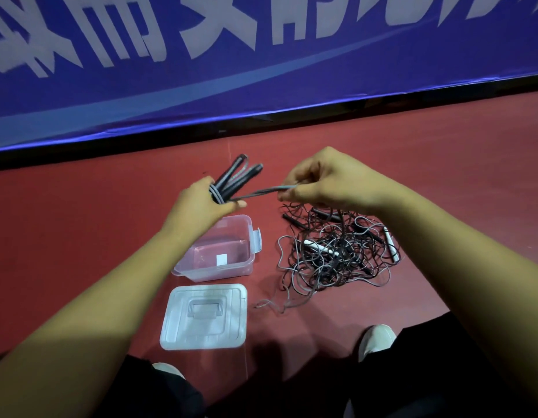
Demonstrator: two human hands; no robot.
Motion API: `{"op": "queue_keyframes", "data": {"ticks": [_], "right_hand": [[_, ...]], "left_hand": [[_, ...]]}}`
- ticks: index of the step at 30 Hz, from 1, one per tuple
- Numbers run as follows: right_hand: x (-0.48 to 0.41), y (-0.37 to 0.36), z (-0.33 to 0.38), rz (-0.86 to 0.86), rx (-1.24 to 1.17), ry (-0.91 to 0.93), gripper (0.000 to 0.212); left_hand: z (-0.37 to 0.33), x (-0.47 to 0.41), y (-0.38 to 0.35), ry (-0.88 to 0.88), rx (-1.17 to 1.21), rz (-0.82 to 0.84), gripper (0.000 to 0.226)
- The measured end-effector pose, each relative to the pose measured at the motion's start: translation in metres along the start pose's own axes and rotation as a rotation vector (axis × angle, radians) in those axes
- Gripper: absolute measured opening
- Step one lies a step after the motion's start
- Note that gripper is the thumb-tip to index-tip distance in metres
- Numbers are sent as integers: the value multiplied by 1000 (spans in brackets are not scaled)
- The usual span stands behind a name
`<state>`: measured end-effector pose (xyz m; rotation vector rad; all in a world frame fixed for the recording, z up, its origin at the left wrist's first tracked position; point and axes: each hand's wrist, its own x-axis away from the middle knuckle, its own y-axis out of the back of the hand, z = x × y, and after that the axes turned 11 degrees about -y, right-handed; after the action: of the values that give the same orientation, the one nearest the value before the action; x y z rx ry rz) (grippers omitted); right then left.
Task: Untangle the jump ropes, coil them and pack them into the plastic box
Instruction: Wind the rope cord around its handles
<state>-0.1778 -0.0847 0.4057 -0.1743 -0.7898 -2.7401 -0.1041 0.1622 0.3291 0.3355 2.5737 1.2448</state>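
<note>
Our left hand [205, 200] grips the handles [237, 179] and coil; right hand [319, 182] pinches the cord [261, 191] running sideways between them. Box [222, 251] sits open directly below left hand, nearer it; tangle [334, 254] lies under the right.

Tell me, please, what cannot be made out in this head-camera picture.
Head view:
- How many ropes the tangle holds: cords overlap, and the right hand and forearm cover part of it.
- How many turns of the coiled rope the left hand grips: the hand covers them.
- The label in the plastic box: too small to read.
- The banner wording: blurred, cut by the top edge.
</note>
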Motion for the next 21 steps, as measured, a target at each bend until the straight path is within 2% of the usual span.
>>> {"op": "queue_keyframes", "data": {"ticks": [3,6,11,13,17,18,20,21], "right_hand": [[-1,7,-1,-88,-124,32,12],[-5,17,-6,-211,-245,62,15],[-10,19,-11,-348,-103,88,8],[-13,18,-13,-382,-56,84,9],[-20,18,-21,-385,-101,62,18],[-21,18,-23,-367,-114,46,20],[-26,16,-28,-335,-124,10,14],[-28,14,-32,-316,-117,-18,7]], "left_hand": [[-17,11,-13,-89,-68,111,37],[-31,17,-11,-172,-34,231,28],[-45,25,-4,-295,-35,507,18],[-49,28,-4,-349,12,536,10],[-56,35,-6,-373,154,547,35],[-56,37,-8,-377,184,542,33],[-55,39,-8,-371,283,525,15],[-54,39,-7,-346,386,500,18]]}}
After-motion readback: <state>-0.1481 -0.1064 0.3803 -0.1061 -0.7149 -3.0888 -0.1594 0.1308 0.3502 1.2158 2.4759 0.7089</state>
